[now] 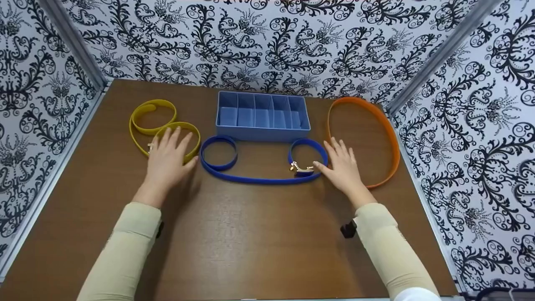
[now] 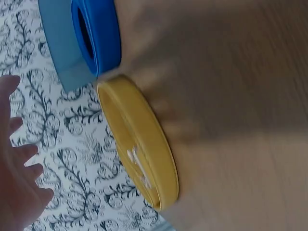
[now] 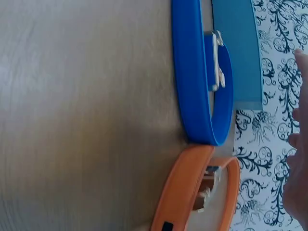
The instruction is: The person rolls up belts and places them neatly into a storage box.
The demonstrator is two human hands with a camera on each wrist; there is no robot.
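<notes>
Three belts stand on edge on the brown table. The yellow belt point(image 1: 139, 125) curls in two loops at the left, its buckle partly behind my left hand point(image 1: 168, 161). That hand hovers over its nearer loop, fingers spread, holding nothing. In the middle lies the blue belt point(image 1: 259, 180), coiled at both ends, a gold-toned buckle point(image 1: 301, 169) inside its right coil. My right hand point(image 1: 343, 167) is held above the spot where the blue and orange belts meet, fingers spread and gripping nothing. The orange belt point(image 1: 393, 142) makes one wide loop; its buckle point(image 3: 208, 187) shows in the right wrist view.
A blue tray with several compartments point(image 1: 263, 133) stands behind the blue belt, close to the back wall. Patterned panels point(image 1: 276, 42) enclose the table point(image 1: 250, 242) at the back and both sides. Metal rails point(image 1: 426, 217) run along the table's sides.
</notes>
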